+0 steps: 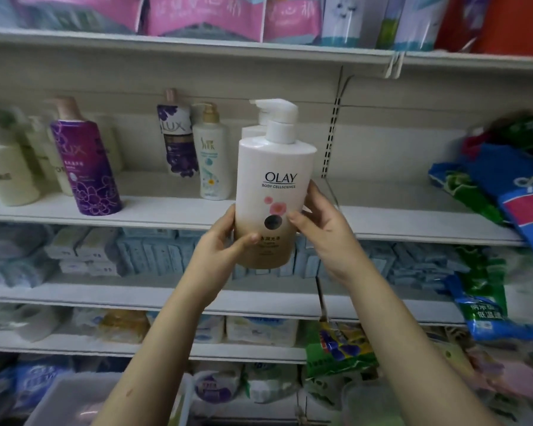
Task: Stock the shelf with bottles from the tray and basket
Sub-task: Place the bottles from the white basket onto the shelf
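An Olay pump bottle (274, 186) is being held upright in front of the shelf (173, 209), with its base hanging below the shelf's front edge. It is being gripped low down from both sides: the left hand (222, 244) is being curled round its lower left side, thumb across the front, and the right hand (323, 226) is being wrapped round its right side. A purple Lux bottle (85, 167) and a gold-pump white bottle (213, 155) are being displayed on the shelf to the left. Another white pump bottle (250, 132) is being partly hidden behind the held one.
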